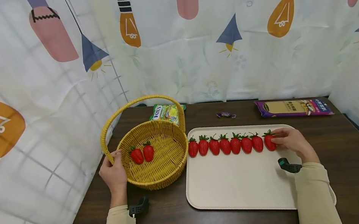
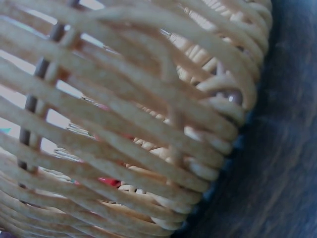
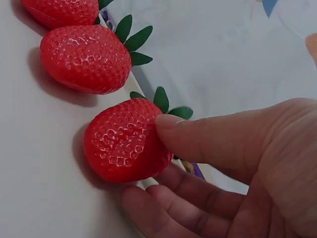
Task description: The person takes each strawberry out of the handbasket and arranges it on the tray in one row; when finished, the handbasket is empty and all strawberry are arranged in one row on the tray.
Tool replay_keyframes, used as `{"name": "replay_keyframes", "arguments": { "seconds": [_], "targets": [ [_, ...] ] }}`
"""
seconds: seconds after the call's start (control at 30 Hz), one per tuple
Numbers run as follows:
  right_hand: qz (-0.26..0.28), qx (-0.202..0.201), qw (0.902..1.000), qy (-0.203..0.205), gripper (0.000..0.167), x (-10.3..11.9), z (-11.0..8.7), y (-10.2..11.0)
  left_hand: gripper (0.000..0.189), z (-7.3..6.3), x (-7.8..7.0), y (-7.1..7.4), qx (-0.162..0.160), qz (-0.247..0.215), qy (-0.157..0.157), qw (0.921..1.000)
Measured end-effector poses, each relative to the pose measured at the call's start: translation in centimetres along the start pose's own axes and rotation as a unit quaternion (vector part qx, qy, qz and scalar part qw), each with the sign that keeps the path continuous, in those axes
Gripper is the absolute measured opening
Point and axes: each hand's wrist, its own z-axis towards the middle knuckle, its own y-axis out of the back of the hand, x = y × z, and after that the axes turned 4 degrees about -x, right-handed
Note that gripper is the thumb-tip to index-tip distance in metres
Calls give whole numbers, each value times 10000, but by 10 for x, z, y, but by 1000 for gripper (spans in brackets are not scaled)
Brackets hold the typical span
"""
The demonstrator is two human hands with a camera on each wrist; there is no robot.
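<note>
My left hand (image 1: 114, 175) grips the yellow wicker basket (image 1: 158, 183) at its left side, where the handle meets the rim. Two red strawberries (image 1: 148, 152) lie in the basket; its woven wall (image 2: 129, 99) fills most of the left wrist view, which does not show the hand. Several strawberries (image 1: 225, 145) stand in a row along the far part of the cream tray (image 1: 241, 183), leaves pointing away. At the row's right end my right hand (image 1: 292, 143) pinches the last strawberry (image 3: 124, 144) between thumb and fingers, close to the tray's surface.
A green candy bag (image 1: 166, 113) lies behind the basket. Beyond the tray are a small purple wrapped candy (image 1: 226, 115) and a long purple snack pack (image 1: 294, 107). All stand on a dark wooden table (image 1: 170, 220), with a patterned curtain (image 1: 172, 63) behind.
</note>
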Motion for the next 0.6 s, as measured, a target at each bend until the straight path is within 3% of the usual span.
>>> {"name": "replay_keyframes", "arguments": {
  "seconds": [0.23, 0.43, 0.6],
  "targets": [
    [67, 210, 9998, 34, 52, 0, 2, -3, 26, 0, 0, 0, -4, 15, -36, 10000],
    [448, 247, 9987, -18, 51, 2, 4, -5, 26, 0, 0, 0, -18, 61, 2, 10000],
    [145, -3, 9998, -168, 52, 3, 0, -3, 25, 1, 1, 0, -23, 73, -4, 10000]
  ]
}}
